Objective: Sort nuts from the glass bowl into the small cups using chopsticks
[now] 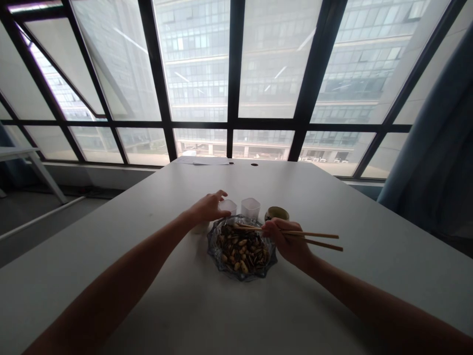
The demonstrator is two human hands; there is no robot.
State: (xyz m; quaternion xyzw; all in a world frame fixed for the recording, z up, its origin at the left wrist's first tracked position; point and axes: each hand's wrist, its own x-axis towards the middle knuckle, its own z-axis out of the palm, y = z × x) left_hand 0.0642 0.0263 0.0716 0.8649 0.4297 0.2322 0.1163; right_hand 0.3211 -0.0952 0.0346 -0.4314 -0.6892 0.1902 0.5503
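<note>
My left hand (210, 206) is around a small translucent white plastic cup (229, 206), thumb at its near side and fingers at its far left. My right hand (286, 239) holds a pair of wooden chopsticks (318, 235), their tips pointing left over a scalloped clear glass bowl (242, 277). Mixed nuts and seeds (243, 249) fill the bowl, pale ones among dark ones. Whether the tips pinch a piece is too small to tell. A second translucent cup (251, 208) stands behind the bowl.
A greenish round cup (278, 213) stands behind my right hand. Beneath my left wrist, a pale container (201, 228) is mostly hidden. The white table (177, 305) runs toward windows, with papers (207, 160) at its far edge. A blue curtain (424, 123) hangs at right.
</note>
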